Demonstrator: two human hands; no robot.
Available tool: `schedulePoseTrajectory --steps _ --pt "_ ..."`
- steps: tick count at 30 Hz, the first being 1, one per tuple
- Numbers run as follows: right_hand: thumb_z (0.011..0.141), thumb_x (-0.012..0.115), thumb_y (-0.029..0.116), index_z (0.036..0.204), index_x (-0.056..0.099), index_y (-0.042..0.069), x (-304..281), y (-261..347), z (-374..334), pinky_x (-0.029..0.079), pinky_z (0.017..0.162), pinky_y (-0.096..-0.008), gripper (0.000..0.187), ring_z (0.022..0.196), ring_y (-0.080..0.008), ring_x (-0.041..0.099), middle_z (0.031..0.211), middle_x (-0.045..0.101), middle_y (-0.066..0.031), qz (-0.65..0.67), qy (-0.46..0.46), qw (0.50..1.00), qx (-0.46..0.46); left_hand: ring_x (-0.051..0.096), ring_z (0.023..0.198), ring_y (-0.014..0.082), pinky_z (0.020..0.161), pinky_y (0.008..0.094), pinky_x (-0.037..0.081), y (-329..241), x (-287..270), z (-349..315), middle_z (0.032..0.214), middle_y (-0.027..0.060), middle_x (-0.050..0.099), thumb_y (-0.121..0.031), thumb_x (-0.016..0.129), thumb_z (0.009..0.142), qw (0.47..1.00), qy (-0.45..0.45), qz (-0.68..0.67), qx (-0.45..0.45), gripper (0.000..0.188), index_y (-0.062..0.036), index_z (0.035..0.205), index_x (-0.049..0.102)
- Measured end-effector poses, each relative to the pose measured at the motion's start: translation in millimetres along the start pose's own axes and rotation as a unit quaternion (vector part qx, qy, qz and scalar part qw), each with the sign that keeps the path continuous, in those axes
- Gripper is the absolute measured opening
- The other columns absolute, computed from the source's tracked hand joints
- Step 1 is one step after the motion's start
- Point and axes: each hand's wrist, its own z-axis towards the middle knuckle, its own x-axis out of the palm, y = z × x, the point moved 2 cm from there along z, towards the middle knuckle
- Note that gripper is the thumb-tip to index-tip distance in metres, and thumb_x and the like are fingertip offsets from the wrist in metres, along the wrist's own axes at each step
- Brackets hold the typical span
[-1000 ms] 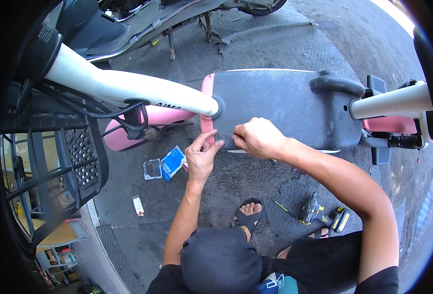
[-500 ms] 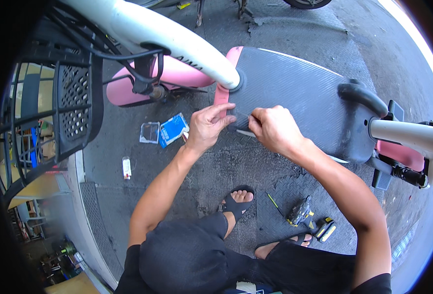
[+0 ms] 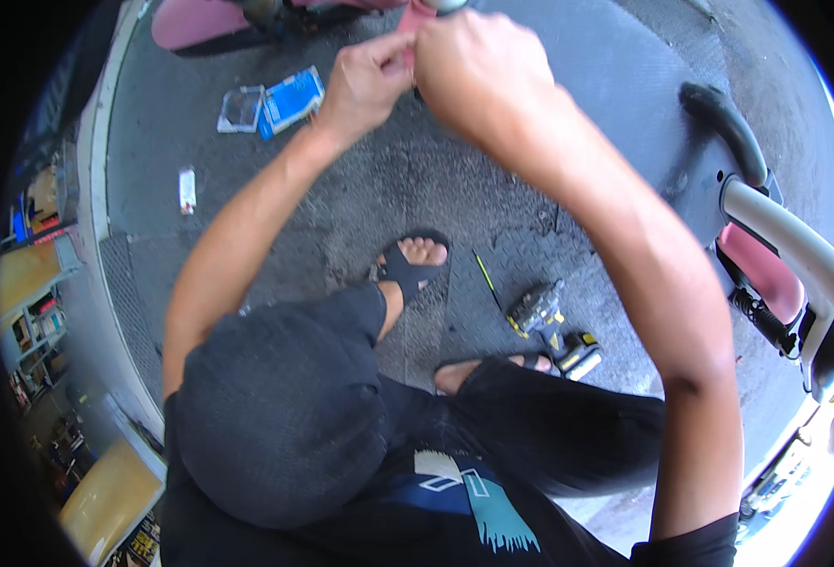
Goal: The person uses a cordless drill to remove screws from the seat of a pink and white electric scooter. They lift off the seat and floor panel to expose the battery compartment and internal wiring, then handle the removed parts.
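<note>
where the pink trim strip (image 3: pixel 415 21) of the electric scooter borders the front of its dark grey footboard (image 3: pixel 615 71), near the top edge of the view, both hands meet; the left hand (image 3: pixel 365 87) has thumb and forefinger brought together at the strip, though i cannot tell what lies between them; the right hand (image 3: pixel 483 71) is curled in a loose fist, back upward and blurred, its grip hidden; a curved black tube (image 3: pixel 727 123) and a white frame tube (image 3: pixel 783 227) rise at the rear of the board, with a pink rear fender (image 3: pixel 765 272) beyond.

below spreads a dark, scuffed floor (image 3: pixel 341 203), worn and grainy in the middle and patterned with raised tread nearer the cordless drill (image 3: pixel 537 310); the drill lies on its side by a thin yellow-green rod (image 3: pixel 485 271) and one sandalled foot; toward the left are a blue packet (image 3: pixel 291 99), a clear plastic case (image 3: pixel 239 111) touching or just beside it, and a small white packet (image 3: pixel 187 192); past a pale sill (image 3: pixel 102 142) stand crowded shelves (image 3: pixel 41 326) and a tan tabletop (image 3: pixel 110 501); strong daylight whitens the lower right.
</note>
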Motion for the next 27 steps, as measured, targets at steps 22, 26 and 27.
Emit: schedulePoseTrajectory --steps 22,26,27 --pt "0.103 0.069 0.02 0.084 0.069 0.0 33.1 -64.1 -47.6 0.061 0.072 -0.0549 0.028 0.072 -0.0459 0.075 0.075 0.072 -0.0258 0.204 0.008 0.976 0.074 0.078 0.078 0.0214 0.071 0.0375 0.06 -13.4 -7.1 9.1 0.092 0.0138 0.08 -0.016 0.086 0.098 0.995 0.088 -0.053 -0.005 0.034 -0.0079 0.13 0.078" --pt "0.103 0.069 0.021 0.084 0.068 0.0 29.9 -60.2 -46.9 0.062 0.072 -0.0549 0.028 0.074 -0.0457 0.075 0.077 0.074 -0.0256 0.202 0.004 0.977 0.067 0.078 0.079 0.0255 0.072 0.0397 0.06 -14.4 -8.9 13.3 0.093 0.0155 0.079 -0.019 0.087 0.097 0.995 0.1 -0.022 0.011 0.035 -0.0077 0.128 0.077" --pt "0.103 0.069 0.021 0.084 0.068 0.0 29.0 -58.5 -46.8 0.062 0.073 -0.0548 0.028 0.074 -0.0456 0.075 0.077 0.074 -0.0255 0.199 0.003 0.978 0.06 0.078 0.078 0.0263 0.071 0.0401 0.06 -14.7 -8.9 14.4 0.093 0.0157 0.079 -0.019 0.087 0.097 0.995 0.091 -0.033 0.027 0.035 -0.0077 0.128 0.077"
